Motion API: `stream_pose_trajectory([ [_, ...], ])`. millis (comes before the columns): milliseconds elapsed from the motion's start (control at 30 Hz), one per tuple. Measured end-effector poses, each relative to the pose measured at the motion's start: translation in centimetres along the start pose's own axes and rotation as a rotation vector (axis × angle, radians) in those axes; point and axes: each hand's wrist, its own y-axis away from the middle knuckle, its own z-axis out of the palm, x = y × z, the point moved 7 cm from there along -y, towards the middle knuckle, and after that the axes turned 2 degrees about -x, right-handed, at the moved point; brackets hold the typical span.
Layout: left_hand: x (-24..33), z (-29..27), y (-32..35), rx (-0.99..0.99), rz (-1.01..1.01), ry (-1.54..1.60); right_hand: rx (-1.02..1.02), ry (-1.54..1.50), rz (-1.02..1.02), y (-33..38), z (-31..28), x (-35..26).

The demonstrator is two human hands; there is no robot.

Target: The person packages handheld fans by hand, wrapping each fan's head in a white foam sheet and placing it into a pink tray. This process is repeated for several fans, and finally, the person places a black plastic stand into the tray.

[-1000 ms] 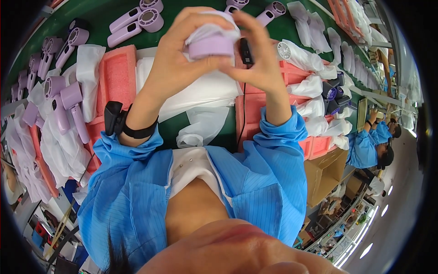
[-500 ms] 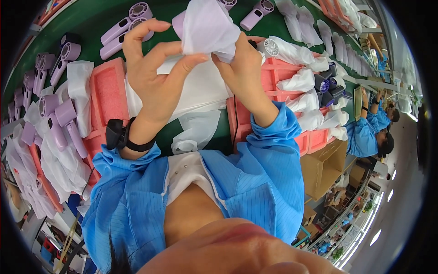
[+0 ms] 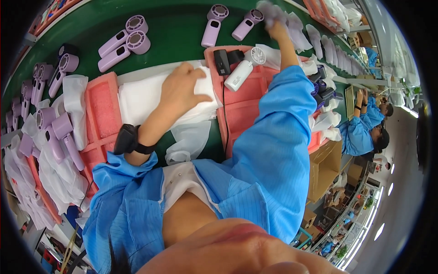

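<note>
My left hand [image 3: 181, 89] rests on a stack of white wrapping bags [image 3: 141, 98], its fingers apart and holding nothing. My right hand [image 3: 278, 33] reaches out to the far right over the green work surface [image 3: 178, 27]. It grips a wrapped purple handheld fan [image 3: 269, 13], smeared by motion, beside a row of other wrapped fans [image 3: 299, 34]. Two bare purple handheld fans [image 3: 212, 31] lie just left of it. A white handheld fan [image 3: 239, 75] lies on the pink foam tray [image 3: 237, 116], next to a black device with a cable [image 3: 222, 61].
Several purple fans [image 3: 114, 57] lie at the far left. More fans and white bags crowd the left pink tray [image 3: 102, 109]. A loose translucent bag [image 3: 189, 141] lies close to me. An open cardboard box [image 3: 326, 171] stands at my right, with co-workers in blue [image 3: 358, 137] beyond.
The wrapped fan has gone from in front of me to the far right in my right hand. My left hand has let go of it and come down onto the white stack.
</note>
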Motion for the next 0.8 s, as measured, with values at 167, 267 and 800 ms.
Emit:
stream_pose_trajectory([
  [167,-1.0,0.6,0.4,0.019,0.043,-0.205,0.471,0.214,-0.290,-1.8,-2.1,-6.7],
  [267,0.2,1.4,0.7,-0.015,0.112,-0.149,0.018,0.143,-0.708,-3.6,1.3,-3.4],
  [800,-1.4,-3.7,-1.1,-0.014,-0.107,0.509,-0.077,-0.806,-0.554,15.6,-21.6,-15.3],
])
